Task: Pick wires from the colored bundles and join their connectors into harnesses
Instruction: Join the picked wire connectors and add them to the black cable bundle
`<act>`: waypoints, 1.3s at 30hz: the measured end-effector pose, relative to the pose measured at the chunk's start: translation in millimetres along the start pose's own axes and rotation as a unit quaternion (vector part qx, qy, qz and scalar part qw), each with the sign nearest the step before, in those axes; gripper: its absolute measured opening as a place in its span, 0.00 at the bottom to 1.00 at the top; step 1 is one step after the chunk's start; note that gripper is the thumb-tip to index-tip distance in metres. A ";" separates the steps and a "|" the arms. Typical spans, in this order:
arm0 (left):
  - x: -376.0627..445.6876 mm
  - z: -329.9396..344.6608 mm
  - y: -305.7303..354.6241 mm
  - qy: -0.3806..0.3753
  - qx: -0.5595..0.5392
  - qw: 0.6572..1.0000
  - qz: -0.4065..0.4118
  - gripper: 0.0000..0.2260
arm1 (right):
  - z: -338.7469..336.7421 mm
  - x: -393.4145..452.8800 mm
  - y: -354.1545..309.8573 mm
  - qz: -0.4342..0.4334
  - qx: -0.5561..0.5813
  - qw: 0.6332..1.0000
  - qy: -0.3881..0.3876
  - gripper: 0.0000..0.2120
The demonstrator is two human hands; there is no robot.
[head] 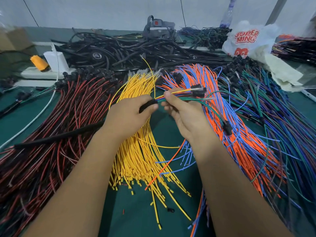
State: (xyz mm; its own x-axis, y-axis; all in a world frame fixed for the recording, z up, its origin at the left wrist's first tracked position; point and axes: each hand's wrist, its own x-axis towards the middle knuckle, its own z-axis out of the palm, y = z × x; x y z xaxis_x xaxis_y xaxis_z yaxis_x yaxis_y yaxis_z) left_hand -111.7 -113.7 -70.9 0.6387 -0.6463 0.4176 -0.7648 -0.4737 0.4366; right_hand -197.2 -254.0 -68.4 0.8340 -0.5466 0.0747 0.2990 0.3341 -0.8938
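One legible marking: the white plastic bag (pixel 246 41) at the table's far right carries "SUPER MING" in red lettering, above a partial red graphic. The label on the clear bottle (pixel 228 13) behind it is blurred, unreadable.

Left hand (pixel 127 115) gripped black sleeve (pixel 148 104); right hand (pixel 183 115) pinched mixed wires (pixel 181 94) leaving it, above yellow bundle (pixel 140 161) on green bench (pixel 136 219). Red-black bundle (pixel 51 142) left, orange-blue bundle (pixel 239 134) right.

A wiring workshop. Colored wire bundles (pixel 136 134) cover the green bench (pixel 136 219). Black finished harnesses (pixel 128 48) pile behind.
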 end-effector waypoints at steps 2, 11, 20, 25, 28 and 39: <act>-0.4 1.0 1.5 0.005 0.006 1.000 0.012 0.09 | 0.2 0.3 1.1 -0.001 -0.019 1.000 -0.004 0.04; 0.3 5.6 7.2 0.014 -0.006 0.999 0.031 0.07 | 4.1 0.5 6.7 0.069 -0.060 0.996 -0.006 0.02; 1.5 10.7 1.5 0.007 -0.005 1.000 0.028 0.08 | 4.1 -0.4 -8.8 0.009 0.110 0.994 0.009 0.15; 0.7 9.8 -2.0 -0.012 0.026 0.999 0.045 0.07 | 3.7 1.9 -9.9 -0.057 0.099 0.991 0.072 0.01; 0.0 10.7 -0.9 -0.015 0.030 0.999 0.042 0.09 | 3.4 2.0 -10.0 -0.064 0.078 0.993 0.065 0.07; -3.0 14.1 12.8 0.025 0.054 0.995 0.080 0.12 | 17.9 -3.3 3.7 -0.029 -0.079 0.996 -0.030 0.14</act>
State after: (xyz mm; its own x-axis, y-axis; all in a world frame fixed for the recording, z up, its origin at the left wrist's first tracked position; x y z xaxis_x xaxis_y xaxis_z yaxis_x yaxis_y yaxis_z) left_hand -124.6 -126.2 -77.9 0.5090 -0.6893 0.5155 -0.8601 -0.4304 0.2737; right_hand -190.6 -237.2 -64.0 0.8450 -0.5131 0.1510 0.2751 0.1748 -0.9454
